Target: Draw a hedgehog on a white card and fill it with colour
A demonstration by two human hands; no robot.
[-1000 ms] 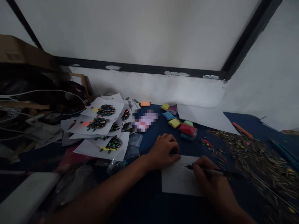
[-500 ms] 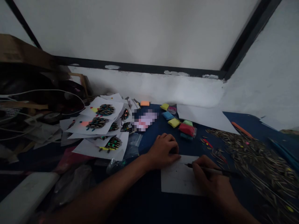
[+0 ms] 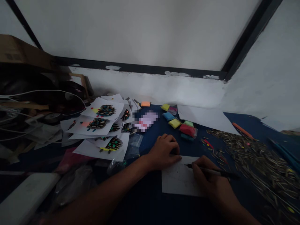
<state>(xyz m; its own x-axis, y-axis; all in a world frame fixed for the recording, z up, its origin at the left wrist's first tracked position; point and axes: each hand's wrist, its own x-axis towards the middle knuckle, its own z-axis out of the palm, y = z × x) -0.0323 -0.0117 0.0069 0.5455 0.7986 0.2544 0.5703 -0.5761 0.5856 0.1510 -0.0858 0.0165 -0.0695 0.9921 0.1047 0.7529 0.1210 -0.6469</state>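
White paper [image 3: 177, 181] is lying on a dark blue surface [image 3: 148, 140], between a person's two hands, and is bearing faint marks. The right hand [image 3: 211, 181] is keeping its grip closed around a black pen [image 3: 211, 171], whose tip is pointing left over the sheet; whether it is touching, one cannot tell. The left hand [image 3: 165, 150] is resting at the sheet's upper left corner, its grip loosely curled, a gap showing between thumb and bent fingers. Beyond the hands, red [image 3: 187, 129], yellow [image 3: 174, 123] and blue [image 3: 168, 116] packets are sitting in a loose cluster, near a larger white sheet [image 3: 206, 118] that is lying along the wall [image 3: 187, 90]. Striped seeds [image 3: 255, 159] are spreading across the right side, an orange stick [image 3: 243, 130] lying just beyond them. At left, overlapping picture sheets [image 3: 81, 132] are displaying dark, spiky shapes with coloured details, while clear plastic bags [image 3: 75, 184] are lying crumpled near the left forearm.
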